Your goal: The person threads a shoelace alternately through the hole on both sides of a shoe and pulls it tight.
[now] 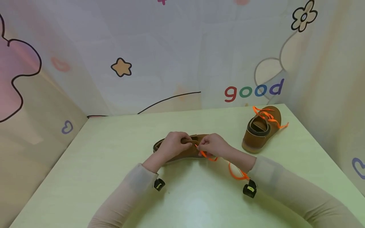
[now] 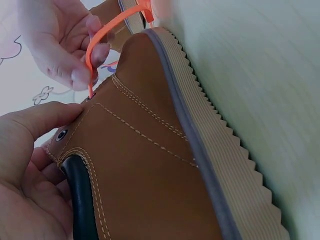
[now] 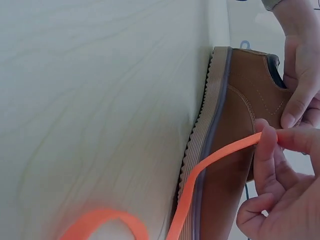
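A brown leather shoe (image 1: pixel 182 155) with a ridged tan sole lies across the middle of the table. My left hand (image 1: pixel 174 144) grips its eyelet flap, the thumb pressed on the leather beside a metal eyelet (image 2: pixel 61 135). At the front of the flap, my right hand (image 1: pixel 214 146) pinches an orange shoelace (image 3: pixel 225 150). In the left wrist view the lace runs into an eyelet right by the right fingertips. The rest of the lace loops down past the sole onto the table, under the right wrist.
A second brown shoe (image 1: pixel 258 139), with orange laces (image 1: pixel 268 116) through it, stands at the back right of the pale table (image 1: pixel 114 136). A printed cloth (image 1: pixel 171 63) hangs behind the table. Small black wrist cameras (image 1: pixel 249 189) hang under both sleeves.
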Action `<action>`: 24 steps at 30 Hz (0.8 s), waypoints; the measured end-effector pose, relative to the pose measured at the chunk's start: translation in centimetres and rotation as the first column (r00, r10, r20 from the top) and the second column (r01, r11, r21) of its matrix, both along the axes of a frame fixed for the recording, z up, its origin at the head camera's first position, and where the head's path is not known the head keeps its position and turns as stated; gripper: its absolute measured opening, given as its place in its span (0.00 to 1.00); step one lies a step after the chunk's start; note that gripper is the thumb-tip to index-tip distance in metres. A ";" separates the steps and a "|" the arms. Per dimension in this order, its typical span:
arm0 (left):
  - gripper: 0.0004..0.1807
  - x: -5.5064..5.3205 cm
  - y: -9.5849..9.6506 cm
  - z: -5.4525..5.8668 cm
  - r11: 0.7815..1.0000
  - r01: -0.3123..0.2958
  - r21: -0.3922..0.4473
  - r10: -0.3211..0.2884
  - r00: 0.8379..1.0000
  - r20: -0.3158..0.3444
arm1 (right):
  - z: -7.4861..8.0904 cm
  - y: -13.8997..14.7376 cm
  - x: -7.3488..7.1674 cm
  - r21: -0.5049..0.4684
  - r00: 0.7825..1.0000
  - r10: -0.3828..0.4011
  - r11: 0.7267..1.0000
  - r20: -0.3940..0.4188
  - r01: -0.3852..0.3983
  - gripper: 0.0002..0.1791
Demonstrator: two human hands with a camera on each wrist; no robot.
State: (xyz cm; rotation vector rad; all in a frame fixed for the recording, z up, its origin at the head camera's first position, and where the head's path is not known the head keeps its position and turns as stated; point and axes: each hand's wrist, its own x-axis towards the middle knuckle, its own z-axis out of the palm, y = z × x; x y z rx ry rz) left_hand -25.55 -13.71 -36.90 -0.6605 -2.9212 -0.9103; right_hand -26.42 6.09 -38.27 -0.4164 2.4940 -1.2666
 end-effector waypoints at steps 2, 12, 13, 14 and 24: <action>0.07 0.1 -0.1 -0.1 1.000 0.022 -0.003 -0.022 1.000 -0.003 | 0.0 -0.2 0.0 -0.028 1.000 -0.017 0.999 0.025 0.018 0.09; 0.04 0.6 -0.5 -0.2 0.995 0.091 -0.039 -0.092 0.996 -0.015 | -0.2 0.2 -1.2 -0.160 0.962 0.215 0.969 0.169 -0.189 0.18; 0.04 0.6 -0.5 -0.3 0.995 0.093 -0.036 -0.094 0.995 -0.015 | -0.1 0.4 -1.3 -0.174 0.955 0.224 0.966 0.194 -0.191 0.17; 0.04 0.7 -0.5 -0.4 0.995 0.093 -0.034 -0.094 0.995 -0.018 | -0.1 0.6 -1.5 -0.188 0.951 0.227 0.964 0.210 -0.189 0.18; 0.02 0.6 -0.7 -0.6 0.997 0.080 -0.025 -0.082 0.992 -0.095 | 3.9 1.6 -3.8 -0.154 0.996 0.053 0.987 0.072 -0.041 0.17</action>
